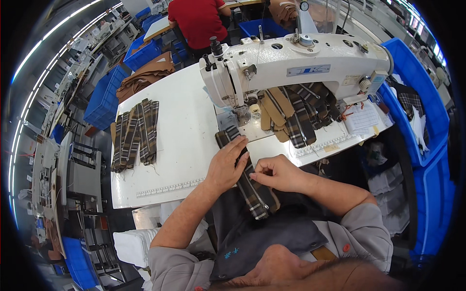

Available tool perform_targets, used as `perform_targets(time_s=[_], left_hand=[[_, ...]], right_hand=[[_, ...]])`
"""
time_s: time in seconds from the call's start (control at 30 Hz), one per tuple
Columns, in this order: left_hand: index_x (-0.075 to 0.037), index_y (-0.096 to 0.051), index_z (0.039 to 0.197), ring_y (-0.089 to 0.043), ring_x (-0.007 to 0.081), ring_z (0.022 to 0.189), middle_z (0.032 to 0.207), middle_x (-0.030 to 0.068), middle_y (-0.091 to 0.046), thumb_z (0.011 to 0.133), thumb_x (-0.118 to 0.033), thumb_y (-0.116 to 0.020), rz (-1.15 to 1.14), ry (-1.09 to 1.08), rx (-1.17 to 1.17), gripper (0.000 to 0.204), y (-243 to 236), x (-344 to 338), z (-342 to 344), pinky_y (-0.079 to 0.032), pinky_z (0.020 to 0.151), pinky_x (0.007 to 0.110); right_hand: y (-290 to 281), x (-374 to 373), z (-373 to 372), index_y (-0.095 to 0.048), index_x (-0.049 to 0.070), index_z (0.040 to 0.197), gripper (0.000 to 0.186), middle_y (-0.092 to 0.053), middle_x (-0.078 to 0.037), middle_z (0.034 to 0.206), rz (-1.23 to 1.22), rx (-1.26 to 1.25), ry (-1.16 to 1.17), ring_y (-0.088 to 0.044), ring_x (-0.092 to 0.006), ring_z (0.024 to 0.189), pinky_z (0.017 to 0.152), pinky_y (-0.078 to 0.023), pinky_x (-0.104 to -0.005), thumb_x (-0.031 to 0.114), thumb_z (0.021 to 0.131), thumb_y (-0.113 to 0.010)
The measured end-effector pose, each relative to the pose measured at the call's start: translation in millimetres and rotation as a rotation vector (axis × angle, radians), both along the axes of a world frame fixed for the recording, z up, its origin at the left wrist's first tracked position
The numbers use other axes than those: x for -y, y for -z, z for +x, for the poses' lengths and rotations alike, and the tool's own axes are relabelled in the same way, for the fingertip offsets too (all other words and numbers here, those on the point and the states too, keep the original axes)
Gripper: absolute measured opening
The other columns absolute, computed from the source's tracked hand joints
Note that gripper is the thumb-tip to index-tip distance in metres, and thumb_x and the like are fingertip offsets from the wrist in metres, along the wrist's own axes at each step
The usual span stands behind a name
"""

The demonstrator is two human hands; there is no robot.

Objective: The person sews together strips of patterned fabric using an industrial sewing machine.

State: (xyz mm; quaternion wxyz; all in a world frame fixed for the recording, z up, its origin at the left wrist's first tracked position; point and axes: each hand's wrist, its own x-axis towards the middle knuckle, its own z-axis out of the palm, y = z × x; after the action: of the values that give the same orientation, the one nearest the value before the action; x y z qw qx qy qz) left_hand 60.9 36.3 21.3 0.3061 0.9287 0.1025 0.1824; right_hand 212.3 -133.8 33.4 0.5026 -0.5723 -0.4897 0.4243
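Note:
A long plaid strip [253,196] with a zipper runs from near the needle of the white sewing machine [320,52] down over the table's front edge to my lap. My left hand [228,162] lies on its upper part, fingers stretched out flat, thumb pointing up along it. Lower and to the right, my right hand [269,172] has finger and thumb pinched on the same strip. Under the machine arm lies a pile of plaid and tan zippered pieces [301,128]. More plaid strips [136,133] rest on the left of the white table [170,111].
A blue bin [431,136] with fabric stands at the right. Blue crates [99,102] and brown fabric [153,72] are beyond the table's left end. A co-worker in red [196,24] sits at the back. A paper pad [359,121] lies at the table's right.

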Motion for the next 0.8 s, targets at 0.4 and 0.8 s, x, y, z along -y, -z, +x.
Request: perform_targets(time_s=[0.4, 0.8], left_hand=[[0.012, -0.045, 0.148, -0.040, 0.0417, 0.150, 0.159, 0.0280, -0.040, 0.081, -0.056, -0.083, 0.267, -0.060, -0.127, 0.103, 5, -27, 14, -0.037, 0.123, 0.046], [0.016, -0.044, 0.147, -0.044, 0.0435, 0.146, 0.153, 0.0314, -0.045, 0.083, -0.060, -0.079, 0.267, -0.090, -0.081, 0.106, 9, -35, 32, -0.035, 0.124, 0.048]], right_hand=[[3, -86, 69, -0.075, 0.003, 0.108, 0.032, -0.074, -0.009, 0.104, 0.461, 1.147, -0.016, -0.066, -0.0279, 0.106, 0.089, -0.055, -0.0407, 0.027, 0.087, -0.077], [12, -93, 79, -0.072, 0.004, 0.121, 0.048, -0.073, -0.009, 0.123, 0.346, 1.138, -0.013, -0.068, -0.0309, 0.110, 0.098, -0.051, -0.0445, 0.037, 0.087, -0.078]])
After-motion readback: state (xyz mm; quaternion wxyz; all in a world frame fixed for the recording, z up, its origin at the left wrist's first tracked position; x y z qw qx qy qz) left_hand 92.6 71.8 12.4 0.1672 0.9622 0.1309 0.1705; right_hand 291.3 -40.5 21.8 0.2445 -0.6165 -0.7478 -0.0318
